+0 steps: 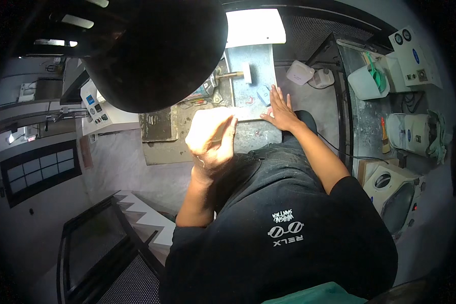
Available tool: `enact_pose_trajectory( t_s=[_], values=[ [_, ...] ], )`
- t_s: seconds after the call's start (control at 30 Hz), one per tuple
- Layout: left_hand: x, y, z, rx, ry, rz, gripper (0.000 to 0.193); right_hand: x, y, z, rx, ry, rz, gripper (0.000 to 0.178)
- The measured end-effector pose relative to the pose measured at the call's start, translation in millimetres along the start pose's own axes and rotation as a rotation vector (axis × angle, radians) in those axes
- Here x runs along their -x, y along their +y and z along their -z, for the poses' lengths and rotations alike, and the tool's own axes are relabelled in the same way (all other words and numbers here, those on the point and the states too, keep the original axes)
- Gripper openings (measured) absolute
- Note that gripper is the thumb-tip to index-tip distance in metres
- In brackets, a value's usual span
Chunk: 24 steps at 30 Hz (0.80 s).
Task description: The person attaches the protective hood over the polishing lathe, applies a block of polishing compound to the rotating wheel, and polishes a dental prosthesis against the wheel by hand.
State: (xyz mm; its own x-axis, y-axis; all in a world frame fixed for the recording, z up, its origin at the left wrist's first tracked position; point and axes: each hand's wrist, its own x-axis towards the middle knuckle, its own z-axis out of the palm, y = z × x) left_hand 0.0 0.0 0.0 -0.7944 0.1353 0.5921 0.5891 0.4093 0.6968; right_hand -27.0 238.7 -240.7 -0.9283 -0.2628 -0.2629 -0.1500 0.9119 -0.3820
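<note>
My left hand point(211, 136) is raised over the front of the workbench point(159, 152), bright under the light. Its fingers are curled and the thumb bends toward them; anything between them is lost in the glare. On the right edge of a pale metal tray point(253, 53) my right hand point(283, 111) lies with its fingers stretched out, beside a small blue-grey block point(264, 95). Small pinkish bits lie near its thumb. Farther back, a white head on a brass-coloured shaft point(232, 75) juts over the tray from the left.
A large dark round shape point(157, 55) blocks the upper left. Behind the tray is a bright white panel point(256, 28). White jugs point(300, 73) stand on the floor at right, by a rack with a white tub point(367, 83) and machines. White stepped edging point(144, 215) lies lower left.
</note>
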Motion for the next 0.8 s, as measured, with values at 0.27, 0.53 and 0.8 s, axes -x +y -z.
enact_pose_trajectory(
  t_s=[0.27, 0.53, 0.8],
  values=[
    [0, -7, -6, -0.033, 0.010, -0.051, 0.018, 2, -3, 5, 0.020, -0.041, -0.047, 0.099],
    [39, -135, -77, -0.069, -0.278, 0.228, 0.008, -31, -38, 34, -0.943, -0.090, 0.074, 0.053],
    [46, -177, -115, -0.007, -0.359, 0.364, 0.016, -38, -49, 29, -1.134, 0.093, -0.089, 0.022]
  ],
)
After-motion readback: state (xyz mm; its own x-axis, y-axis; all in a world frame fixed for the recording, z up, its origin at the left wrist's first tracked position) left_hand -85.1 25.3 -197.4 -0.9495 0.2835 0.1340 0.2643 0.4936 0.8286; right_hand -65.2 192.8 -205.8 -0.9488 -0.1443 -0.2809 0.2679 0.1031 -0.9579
